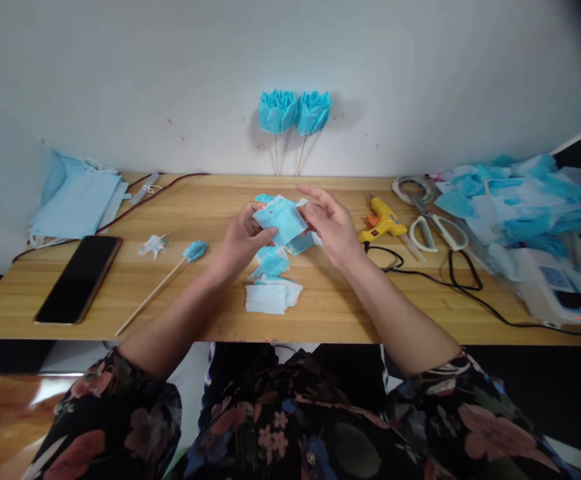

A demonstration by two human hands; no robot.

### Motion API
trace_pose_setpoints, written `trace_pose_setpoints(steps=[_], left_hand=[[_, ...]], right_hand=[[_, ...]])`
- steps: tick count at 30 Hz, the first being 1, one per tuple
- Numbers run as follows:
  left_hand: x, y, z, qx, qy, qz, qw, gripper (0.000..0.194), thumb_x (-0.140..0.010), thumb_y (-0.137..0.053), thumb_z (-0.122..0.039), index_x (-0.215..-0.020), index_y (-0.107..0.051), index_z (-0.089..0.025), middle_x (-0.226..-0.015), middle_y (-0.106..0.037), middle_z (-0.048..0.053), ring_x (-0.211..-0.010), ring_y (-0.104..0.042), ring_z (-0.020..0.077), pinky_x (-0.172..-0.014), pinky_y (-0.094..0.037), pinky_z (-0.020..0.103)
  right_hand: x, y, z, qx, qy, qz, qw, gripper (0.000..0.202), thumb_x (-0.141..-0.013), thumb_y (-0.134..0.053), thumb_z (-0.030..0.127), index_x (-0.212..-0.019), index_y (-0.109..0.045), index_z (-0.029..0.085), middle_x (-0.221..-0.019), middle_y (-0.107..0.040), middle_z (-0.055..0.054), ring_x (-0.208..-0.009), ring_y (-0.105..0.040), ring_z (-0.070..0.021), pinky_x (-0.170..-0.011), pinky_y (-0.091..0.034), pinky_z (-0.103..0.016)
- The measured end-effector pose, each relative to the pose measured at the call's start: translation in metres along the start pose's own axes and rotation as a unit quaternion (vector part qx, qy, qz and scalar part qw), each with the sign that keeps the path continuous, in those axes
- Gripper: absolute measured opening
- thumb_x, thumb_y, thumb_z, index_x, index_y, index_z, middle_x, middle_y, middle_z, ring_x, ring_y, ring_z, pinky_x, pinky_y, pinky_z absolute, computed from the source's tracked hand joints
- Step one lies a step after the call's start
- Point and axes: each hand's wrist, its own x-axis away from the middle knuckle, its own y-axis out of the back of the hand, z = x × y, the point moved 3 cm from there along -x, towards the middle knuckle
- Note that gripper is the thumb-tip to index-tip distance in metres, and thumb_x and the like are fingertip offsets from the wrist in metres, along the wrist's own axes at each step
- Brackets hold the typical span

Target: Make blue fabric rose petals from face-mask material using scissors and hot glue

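Note:
A light blue square of mask fabric (283,220) is held up over the middle of the wooden table. My left hand (245,239) pinches its left edge, thumb on top. At its right edge is my right hand (328,220), thumb and a finger closed on the corner, the index finger stretched out. Below and behind lie more cut blue and white fabric pieces (266,298), partly hidden by the held one. To the left rests a thin wooden stick (153,293) with a small blue fabric bud (195,250) on its end.
Two blue fabric flowers (277,112) on sticks lean at the wall. Face masks (78,200), a phone (79,280) and a white scrap (153,245) lie left. Right are a yellow glue gun (383,220), scissors (438,230), tape (413,189), a black cable (440,283) and heaped fabric (525,200).

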Motion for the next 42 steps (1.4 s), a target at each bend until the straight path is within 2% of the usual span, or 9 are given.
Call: trace_pose_setpoints(steps=[6,10,15,19,23,27,30,37,42], left_hand=[[-0.001,0.000,-0.006,-0.007,-0.020,-0.005,1.000,0.035,-0.075,-0.070,-0.012,-0.102,-0.050,-0.020,-0.068,-0.058,-0.008,-0.057,-0.054,0.0063,-0.055,-0.045,0.019],[-0.001,0.000,-0.006,-0.017,-0.023,-0.001,1.000,0.035,-0.074,-0.070,-0.011,-0.102,-0.051,-0.020,-0.064,-0.054,-0.009,-0.054,-0.052,0.0053,-0.052,-0.039,0.018],[0.000,-0.003,-0.001,-0.022,-0.021,0.042,0.999,0.031,-0.075,-0.071,-0.014,-0.100,-0.053,-0.019,-0.069,-0.057,-0.007,-0.058,-0.054,0.0059,-0.055,-0.041,0.019],[0.002,-0.005,0.000,-0.034,-0.012,0.064,0.997,0.030,-0.077,-0.072,-0.019,-0.101,-0.054,-0.019,-0.072,-0.060,-0.005,-0.061,-0.057,0.0076,-0.056,-0.043,0.020],[0.004,-0.003,-0.005,-0.067,-0.010,0.055,0.996,0.029,-0.085,-0.071,-0.034,-0.105,-0.056,-0.019,-0.069,-0.061,-0.004,-0.061,-0.059,0.0102,-0.058,-0.046,0.023],[0.006,0.000,-0.009,-0.096,-0.017,0.025,0.995,0.033,-0.092,-0.063,-0.050,-0.084,-0.060,-0.018,-0.061,-0.059,-0.001,-0.058,-0.056,0.0112,-0.059,-0.045,0.026],[0.006,0.001,-0.011,-0.095,-0.016,0.007,0.995,0.042,-0.091,-0.064,-0.053,-0.068,-0.057,-0.018,-0.058,-0.059,0.001,-0.055,-0.054,0.0108,-0.057,-0.043,0.026],[0.008,-0.001,-0.014,-0.071,-0.003,-0.009,0.997,0.041,-0.091,-0.065,-0.044,-0.060,-0.060,-0.018,-0.055,-0.061,0.002,-0.053,-0.054,0.0110,-0.056,-0.045,0.026],[0.007,0.001,-0.015,-0.074,-0.001,-0.018,0.997,0.041,-0.090,-0.065,-0.044,-0.060,-0.059,-0.018,-0.054,-0.061,0.001,-0.052,-0.053,0.0108,-0.056,-0.045,0.025]], right_hand=[[-0.005,0.002,-0.007,0.037,0.013,0.002,0.999,0.058,-0.074,-0.080,0.041,-0.128,-0.065,0.028,-0.080,-0.066,0.003,-0.068,-0.055,-0.0119,-0.062,-0.049,-0.027],[-0.004,0.002,-0.007,0.022,-0.007,0.012,1.000,0.054,-0.074,-0.080,0.046,-0.123,-0.070,0.026,-0.082,-0.067,0.002,-0.072,-0.057,-0.0125,-0.065,-0.051,-0.027],[-0.002,0.001,-0.002,-0.002,-0.031,0.007,0.999,0.046,-0.074,-0.076,0.059,-0.104,-0.077,0.023,-0.088,-0.073,-0.001,-0.077,-0.061,-0.0138,-0.070,-0.051,-0.027],[-0.002,0.000,-0.005,0.004,-0.014,-0.004,1.000,0.037,-0.070,-0.082,0.053,-0.088,-0.076,0.021,-0.083,-0.072,0.000,-0.073,-0.060,-0.0128,-0.069,-0.049,-0.026],[-0.003,0.003,-0.007,0.049,0.002,-0.020,0.999,0.032,-0.077,-0.076,0.050,-0.085,-0.074,0.020,-0.078,-0.068,0.001,-0.070,-0.056,-0.0124,-0.064,-0.046,-0.025],[-0.002,0.002,-0.004,0.058,0.014,-0.014,0.998,0.030,-0.079,-0.073,0.050,-0.084,-0.073,0.020,-0.076,-0.065,0.001,-0.069,-0.054,-0.0122,-0.064,-0.044,-0.026],[0.000,0.000,-0.002,0.057,0.013,-0.006,0.998,0.030,-0.079,-0.073,0.051,-0.079,-0.070,0.021,-0.071,-0.061,0.002,-0.065,-0.050,-0.0118,-0.062,-0.042,-0.026],[0.001,-0.001,0.002,0.038,0.012,-0.046,0.998,0.035,-0.074,-0.076,0.054,-0.070,-0.066,0.021,-0.064,-0.054,0.002,-0.064,-0.047,-0.0120,-0.061,-0.042,-0.027],[0.000,-0.001,-0.001,0.011,-0.018,-0.016,1.000,0.042,-0.072,-0.077,0.061,-0.070,-0.066,0.021,-0.065,-0.055,0.002,-0.064,-0.051,-0.0126,-0.064,-0.047,-0.028]])
